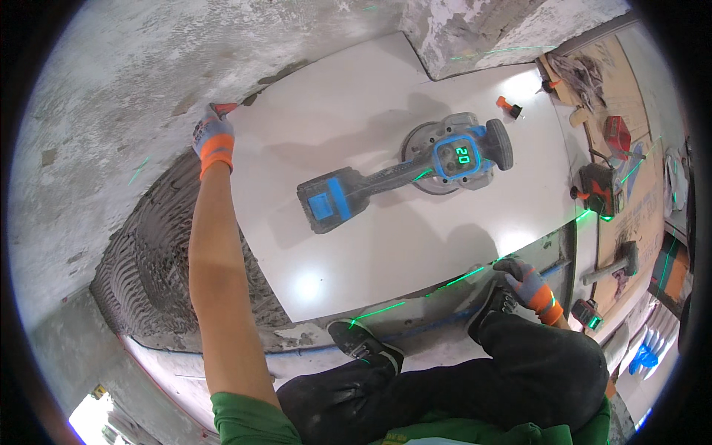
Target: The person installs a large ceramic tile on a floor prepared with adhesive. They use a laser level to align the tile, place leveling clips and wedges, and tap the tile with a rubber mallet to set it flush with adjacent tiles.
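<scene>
A large white tile [334,111] lies in front of me. My left hand [213,136], in a grey glove with an orange cuff, is at its far-left corner by the wall. The fingers are closed on a small red wedge [225,109], whose tip points at the tile edge. My right hand [525,285], gloved alike, is at the tile's near edge beside my shoe, with its fingers bent together; what they hold, if anything, is hidden. On the tile stands a black-and-blue cordless tile vibrator [393,174] with a lit green display and a round base.
Combed grey mortar [159,259] spreads left of the tile. A rough plaster wall [133,89] rises behind. An orange-and-black tile leveller [509,107] lies on the tile. To the right are a laser level [601,189], a mallet [615,265], a red box [616,137] and cardboard [634,211]. Green laser lines cross the area.
</scene>
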Demonstrator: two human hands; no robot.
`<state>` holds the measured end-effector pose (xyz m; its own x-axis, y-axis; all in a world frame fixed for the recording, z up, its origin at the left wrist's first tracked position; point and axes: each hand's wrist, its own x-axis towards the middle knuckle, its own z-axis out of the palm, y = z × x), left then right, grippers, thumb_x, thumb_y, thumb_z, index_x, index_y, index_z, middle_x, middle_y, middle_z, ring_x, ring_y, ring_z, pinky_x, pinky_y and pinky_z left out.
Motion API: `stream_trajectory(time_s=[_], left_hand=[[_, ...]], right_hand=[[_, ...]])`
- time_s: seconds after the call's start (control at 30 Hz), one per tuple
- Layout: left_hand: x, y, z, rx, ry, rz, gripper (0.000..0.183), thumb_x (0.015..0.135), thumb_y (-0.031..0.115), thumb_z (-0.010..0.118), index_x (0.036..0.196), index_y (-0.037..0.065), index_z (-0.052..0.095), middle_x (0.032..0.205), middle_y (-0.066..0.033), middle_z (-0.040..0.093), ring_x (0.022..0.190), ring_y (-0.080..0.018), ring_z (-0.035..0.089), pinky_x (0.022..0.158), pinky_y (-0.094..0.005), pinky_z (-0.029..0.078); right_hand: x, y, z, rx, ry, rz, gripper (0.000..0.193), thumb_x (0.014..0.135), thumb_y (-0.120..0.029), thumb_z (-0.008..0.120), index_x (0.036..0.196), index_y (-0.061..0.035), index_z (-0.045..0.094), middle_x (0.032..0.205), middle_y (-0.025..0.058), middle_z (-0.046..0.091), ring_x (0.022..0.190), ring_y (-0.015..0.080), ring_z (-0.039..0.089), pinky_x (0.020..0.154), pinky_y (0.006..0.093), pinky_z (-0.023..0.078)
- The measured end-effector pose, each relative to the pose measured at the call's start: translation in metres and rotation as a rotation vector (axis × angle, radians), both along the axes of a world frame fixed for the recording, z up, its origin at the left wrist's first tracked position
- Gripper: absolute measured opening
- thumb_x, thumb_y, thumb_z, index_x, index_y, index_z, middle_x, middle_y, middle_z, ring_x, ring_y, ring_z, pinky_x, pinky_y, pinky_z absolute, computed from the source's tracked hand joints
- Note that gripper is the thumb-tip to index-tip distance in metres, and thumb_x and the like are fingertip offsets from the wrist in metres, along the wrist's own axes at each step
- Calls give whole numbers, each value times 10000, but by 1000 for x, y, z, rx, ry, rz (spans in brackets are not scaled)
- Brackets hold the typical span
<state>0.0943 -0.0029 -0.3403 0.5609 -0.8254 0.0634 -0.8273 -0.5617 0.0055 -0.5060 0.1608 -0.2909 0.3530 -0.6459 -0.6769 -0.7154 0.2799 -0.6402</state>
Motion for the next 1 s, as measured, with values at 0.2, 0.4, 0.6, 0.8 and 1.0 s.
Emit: stream_trajectory(time_s=[0.2, 0.4, 0.6, 0.8, 1.0], left_hand=[[6, -4, 8, 210, -296, -176, 259, 810, 139, 459, 1034, 104, 583, 950, -144, 641, 878, -321, 623, 733, -424, 499], [4, -21, 16, 212, -335, -262, 203, 787, 122, 474, 869, 76, 655, 881, -153, 652, 819, -318, 640, 682, -422, 511], [15, -22, -7, 286, -380, -332, 185, 768, 121, 501, 845, 56, 656, 853, -153, 655, 758, -313, 647, 636, -408, 514], [82, -16, -64, 556, -666, -524, 257, 876, 128, 404, 1014, 90, 617, 1076, -131, 600, 982, -232, 580, 821, -334, 463], [142, 12, -94, 305, -302, -400, 344, 889, 242, 455, 1155, 42, 542, 1136, -170, 573, 1022, -322, 548, 859, -360, 434]], right_hand=[[0, 6, 2, 157, -18, -160, 250, 831, -90, 546, 1055, 19, 569, 965, 126, 638, 879, 165, 582, 809, 290, 458], [-1, 9, -7, 245, -67, -234, 248, 836, -106, 555, 1052, 15, 570, 964, 125, 640, 868, 167, 588, 792, 290, 463], [5, 1, -16, 279, -17, -227, 263, 838, -157, 560, 1059, -15, 574, 976, 151, 631, 895, 238, 602, 812, 326, 454], [3, -4, -14, 4, 14, 16, 332, 860, -291, 529, 1067, -34, 563, 968, 173, 621, 889, 295, 598, 813, 376, 454], [-86, 38, -17, -128, 312, -341, 378, 841, -373, 538, 1003, -35, 584, 938, 176, 628, 858, 315, 599, 784, 382, 466]])
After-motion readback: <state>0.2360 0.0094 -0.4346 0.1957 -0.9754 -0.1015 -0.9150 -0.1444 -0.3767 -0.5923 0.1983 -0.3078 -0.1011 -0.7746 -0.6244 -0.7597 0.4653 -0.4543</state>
